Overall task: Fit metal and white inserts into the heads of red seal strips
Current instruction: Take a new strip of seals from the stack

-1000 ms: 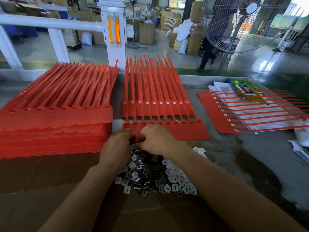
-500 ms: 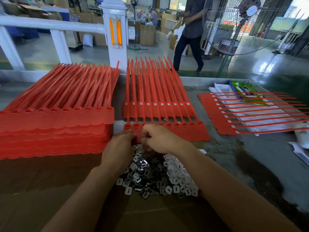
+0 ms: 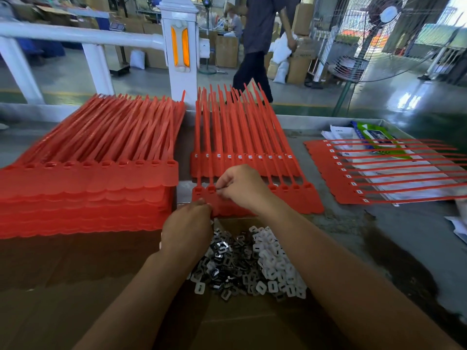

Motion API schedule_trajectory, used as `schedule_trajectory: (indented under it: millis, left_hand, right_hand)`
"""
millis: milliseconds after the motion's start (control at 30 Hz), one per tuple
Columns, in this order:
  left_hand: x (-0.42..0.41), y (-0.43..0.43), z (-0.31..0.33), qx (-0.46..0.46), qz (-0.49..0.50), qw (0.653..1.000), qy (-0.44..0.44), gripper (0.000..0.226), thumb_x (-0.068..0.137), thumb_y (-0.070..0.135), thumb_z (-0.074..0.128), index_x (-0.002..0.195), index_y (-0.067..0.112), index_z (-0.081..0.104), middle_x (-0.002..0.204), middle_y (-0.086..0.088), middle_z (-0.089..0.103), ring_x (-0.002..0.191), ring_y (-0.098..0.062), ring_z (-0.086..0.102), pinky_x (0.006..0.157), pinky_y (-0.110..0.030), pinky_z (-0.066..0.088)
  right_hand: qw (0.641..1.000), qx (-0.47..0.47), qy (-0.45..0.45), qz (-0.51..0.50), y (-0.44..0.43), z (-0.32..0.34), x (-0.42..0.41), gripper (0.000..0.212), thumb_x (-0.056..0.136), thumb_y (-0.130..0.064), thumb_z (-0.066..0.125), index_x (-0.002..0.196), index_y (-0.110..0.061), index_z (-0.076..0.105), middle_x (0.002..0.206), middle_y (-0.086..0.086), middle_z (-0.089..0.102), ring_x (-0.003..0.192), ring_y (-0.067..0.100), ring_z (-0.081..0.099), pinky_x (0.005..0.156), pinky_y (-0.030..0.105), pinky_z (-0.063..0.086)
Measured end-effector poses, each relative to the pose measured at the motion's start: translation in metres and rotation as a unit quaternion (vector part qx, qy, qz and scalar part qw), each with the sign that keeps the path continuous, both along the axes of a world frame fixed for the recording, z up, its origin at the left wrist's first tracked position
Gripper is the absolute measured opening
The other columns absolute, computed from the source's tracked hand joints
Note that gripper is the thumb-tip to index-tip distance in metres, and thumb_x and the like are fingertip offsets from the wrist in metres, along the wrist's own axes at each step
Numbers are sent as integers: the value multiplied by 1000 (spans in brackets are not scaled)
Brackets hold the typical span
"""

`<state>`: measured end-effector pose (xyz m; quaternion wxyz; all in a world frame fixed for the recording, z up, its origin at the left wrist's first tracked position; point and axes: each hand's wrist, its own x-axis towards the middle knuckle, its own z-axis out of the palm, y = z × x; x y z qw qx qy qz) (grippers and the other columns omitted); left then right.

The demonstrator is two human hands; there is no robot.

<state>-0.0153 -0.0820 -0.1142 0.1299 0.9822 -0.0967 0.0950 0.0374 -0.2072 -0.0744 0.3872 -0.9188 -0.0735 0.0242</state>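
Your right hand point(image 3: 242, 188) is up over the working sheet of red seal strips point(image 3: 303, 200), which lies mid-bench with its heads turned to the near edge and its tails running to the far edge. Thumb and forefinger are drawn into a tight pinch right at the second head from the left end of that row. Whatever sits between those fingers is too small to make out.

Your left hand point(image 3: 187, 228) is lower, its back to the camera and its fingers curled under. The knuckles touch the sheet's near edge at its left corner. The tips are hidden, so I cannot tell whether they grip anything.

Just below both hands is the heap on the cardboard point(image 3: 75, 274) at the near edge. The dark metal inserts point(image 3: 227, 261) are on its left and the white inserts point(image 3: 273, 261) on its right, and the two touch and mix at the seam.

Behind the working sheet, and partly under its tails, lies a second sheet point(image 3: 242, 168) with a row of small white marks at its heads. At the left side of the bench is a tall stack of red sheets point(image 3: 88, 188). Towards the right edge, a single sheet point(image 3: 328, 173) lies crosswise over papers point(image 3: 338, 132) and a green packet point(image 3: 376, 137).

Beyond the far edge are a white post point(image 3: 180, 46), a fan point(image 3: 379, 34) and someone walking past point(image 3: 257, 46).
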Motion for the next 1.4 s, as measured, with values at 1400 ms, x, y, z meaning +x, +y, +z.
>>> schedule_trajectory:
  millis: [1400]
  left_hand:
    - [-2,-1,1,31,3,999,-17,29,90,9,37,108,18,57,104,0,60,96,-19,58,64,-24,34]
  right_hand:
    - [997,-66,17,-30,43,-20,42,16,79,-10,63,92,-9,72,99,9,69,95,23,63,87,36,51]
